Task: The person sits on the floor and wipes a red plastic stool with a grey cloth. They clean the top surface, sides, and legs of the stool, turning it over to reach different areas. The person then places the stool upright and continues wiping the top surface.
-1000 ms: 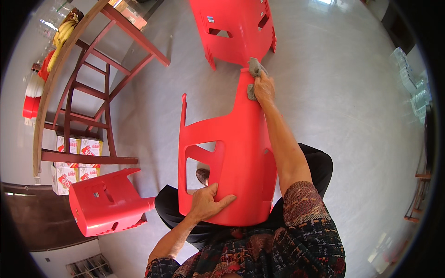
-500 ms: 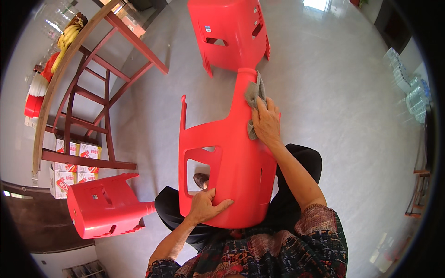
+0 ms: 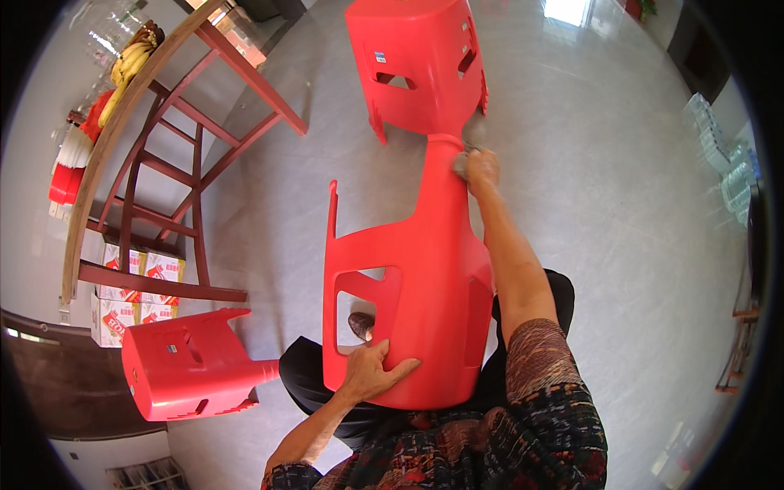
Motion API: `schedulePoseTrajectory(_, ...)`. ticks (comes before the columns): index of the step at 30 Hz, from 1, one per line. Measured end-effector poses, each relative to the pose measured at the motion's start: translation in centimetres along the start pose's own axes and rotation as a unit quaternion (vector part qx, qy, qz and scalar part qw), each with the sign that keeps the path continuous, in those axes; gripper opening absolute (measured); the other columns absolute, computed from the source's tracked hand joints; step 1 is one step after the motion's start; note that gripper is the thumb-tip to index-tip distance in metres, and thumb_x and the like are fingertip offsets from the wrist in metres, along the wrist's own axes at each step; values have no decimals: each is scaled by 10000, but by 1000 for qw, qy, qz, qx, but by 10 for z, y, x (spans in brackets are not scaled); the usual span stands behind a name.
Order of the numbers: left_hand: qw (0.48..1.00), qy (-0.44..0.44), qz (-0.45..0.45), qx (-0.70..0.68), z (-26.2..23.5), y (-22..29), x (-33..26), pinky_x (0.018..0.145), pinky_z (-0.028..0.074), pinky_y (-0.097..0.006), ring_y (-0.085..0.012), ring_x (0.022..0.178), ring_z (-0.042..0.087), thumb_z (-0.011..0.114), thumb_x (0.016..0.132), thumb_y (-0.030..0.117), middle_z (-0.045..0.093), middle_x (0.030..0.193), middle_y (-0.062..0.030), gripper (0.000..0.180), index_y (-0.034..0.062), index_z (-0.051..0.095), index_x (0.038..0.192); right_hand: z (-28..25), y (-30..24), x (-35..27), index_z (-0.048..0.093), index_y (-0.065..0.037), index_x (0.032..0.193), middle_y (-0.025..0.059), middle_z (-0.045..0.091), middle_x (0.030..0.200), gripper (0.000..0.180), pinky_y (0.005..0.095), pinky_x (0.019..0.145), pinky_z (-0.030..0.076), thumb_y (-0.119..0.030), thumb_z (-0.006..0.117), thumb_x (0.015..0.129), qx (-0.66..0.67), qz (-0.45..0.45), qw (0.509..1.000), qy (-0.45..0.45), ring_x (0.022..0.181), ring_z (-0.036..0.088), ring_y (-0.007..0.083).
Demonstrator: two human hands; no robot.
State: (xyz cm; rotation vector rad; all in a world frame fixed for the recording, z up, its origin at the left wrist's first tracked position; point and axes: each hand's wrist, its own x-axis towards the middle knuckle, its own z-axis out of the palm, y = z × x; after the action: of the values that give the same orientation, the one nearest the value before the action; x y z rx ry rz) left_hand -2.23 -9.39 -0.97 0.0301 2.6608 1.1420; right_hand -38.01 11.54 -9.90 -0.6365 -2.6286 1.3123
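A red plastic stool [image 3: 433, 318] lies tipped on its side across my lap, its legs pointing away from me. My left hand [image 3: 371, 374] grips it near the seat end, thumb spread over the side and fingers at the cut-out. At the far end of one leg, my right hand [image 3: 483, 170] presses a grey-green cloth [image 3: 461, 165] against the leg's right edge. The hand partly covers the cloth, and its fingers are curled round it.
Another red stool [image 3: 408, 41] stands just beyond the leg tip. A third stool [image 3: 184, 367] lies on its side at left. A wooden table [image 3: 147, 82] bears bananas [image 3: 129, 62], with printed cartons [image 3: 114, 318] beneath. Wrapped bottles [image 3: 739, 175] stand far right.
My right hand has slid the cloth farther along the leg to its tip, and the arm is stretched out more. My left hand keeps its hold. The view has shifted slightly.
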Motion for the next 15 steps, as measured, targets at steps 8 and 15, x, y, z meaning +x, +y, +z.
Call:
schedulePoseTrajectory(8,998,-23,-38,-46,3,0,6,647,529,-376,-270,702,686,754,766,450,701,777,-116,445,57,684,962,-31,22,-119,591,-92,1091,111,544,1236,303,460,869,423,-235,629,826,39,-348,934,69,1129,509,322)
schedulePoseTrajectory(15,987,-57,-97,-118,2,-10,5,806,533,-309,-165,875,699,748,800,374,727,967,-75,475,84,656,1163,-76,-16,-236,601,-145,1116,48,553,1172,358,441,841,375,-189,661,766,-45,-405,913,8,1109,500,279)
